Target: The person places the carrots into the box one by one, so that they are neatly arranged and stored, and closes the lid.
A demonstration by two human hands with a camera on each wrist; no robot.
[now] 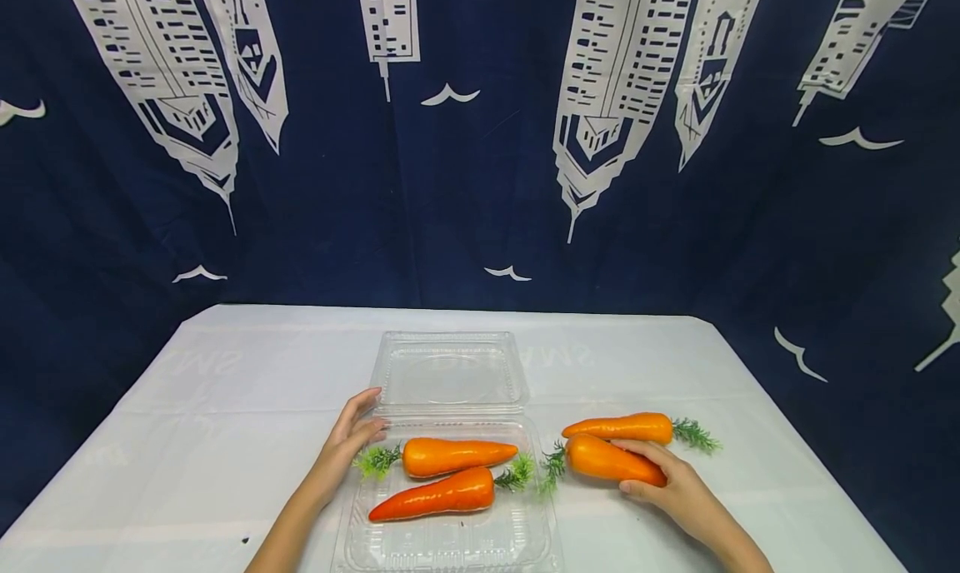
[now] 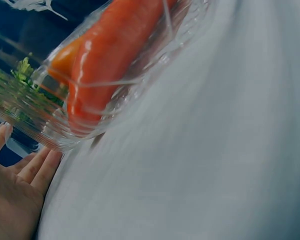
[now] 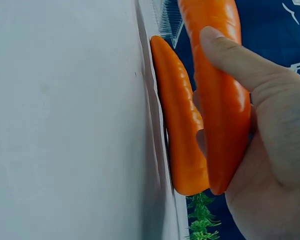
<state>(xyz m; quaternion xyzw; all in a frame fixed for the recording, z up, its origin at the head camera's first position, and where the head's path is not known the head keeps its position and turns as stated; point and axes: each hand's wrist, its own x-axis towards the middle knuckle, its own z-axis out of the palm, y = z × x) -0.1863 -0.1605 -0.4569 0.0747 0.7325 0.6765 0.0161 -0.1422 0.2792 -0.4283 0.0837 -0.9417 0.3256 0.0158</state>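
Observation:
My right hand (image 1: 663, 477) grips an orange carrot (image 1: 603, 459) between thumb and fingers, its green top pointing left. In the right wrist view this carrot (image 3: 217, 90) is off the table. Just behind it, another carrot (image 1: 622, 427) lies with its green top to the right. A clear plastic clamshell box (image 1: 442, 548) stands lid-open in front of me. Inside it are an orange carrot (image 1: 457, 456) and a redder carrot (image 1: 435, 496), tops at opposite ends. My left hand (image 1: 348, 440) is at the box's left side near the hinge, fingers extended along its wall (image 2: 55, 135).
The transparent lid (image 1: 450, 373) lies back on the white-covered table (image 1: 225, 440), away from me. A dark blue cloth (image 1: 465, 190) with white building prints hangs behind the table. A small dark speck (image 1: 245, 540) is on the tablecloth at left.

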